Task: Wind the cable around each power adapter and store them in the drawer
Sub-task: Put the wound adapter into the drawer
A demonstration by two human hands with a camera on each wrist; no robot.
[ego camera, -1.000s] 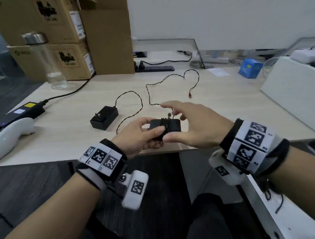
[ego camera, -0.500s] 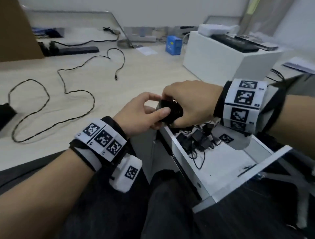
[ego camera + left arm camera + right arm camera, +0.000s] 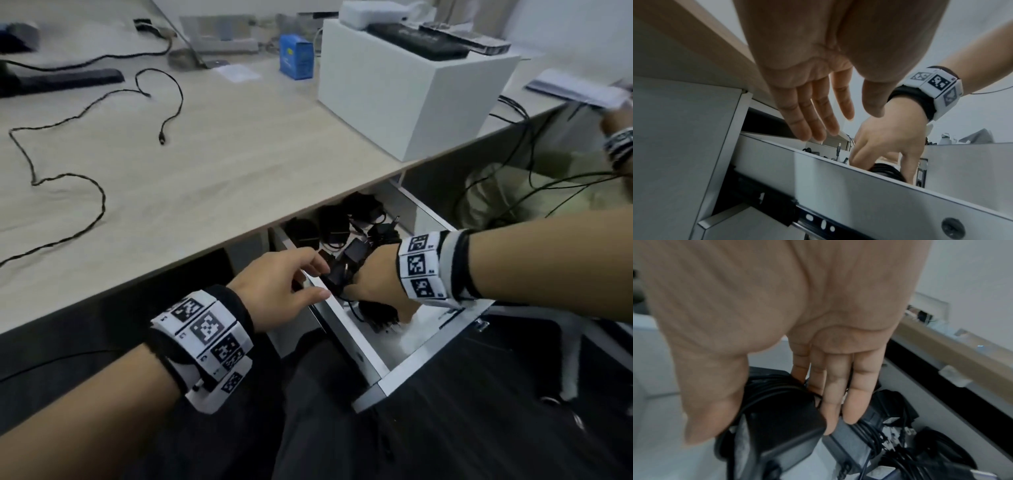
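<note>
The white drawer [image 3: 424, 358] under the desk stands pulled out. Inside it, my right hand [image 3: 380, 310] holds a black power adapter [image 3: 781, 412] with its cable wound round it, thumb on one side and fingers on the other, low over the drawer floor. Several other wound adapters [image 3: 335, 222] lie at the back of the drawer. My left hand [image 3: 320, 279] hovers open over the drawer's left wall [image 3: 859, 194], fingers [image 3: 813, 116] straight, holding nothing. A loose black cable [image 3: 85, 192] snakes over the desk; its adapter is out of view.
A white box [image 3: 411, 89] with devices on top stands on the desk right of the drawer. A blue carton [image 3: 296, 56] and a black power strip [image 3: 68, 80] sit further back. Another person's hand [image 3: 616, 133] shows at the far right. Cables hang below the desk there.
My right hand has carried the wound adapter from the desk edge down into the drawer. My left hand let go of it and opened. The head view swung right and down.
</note>
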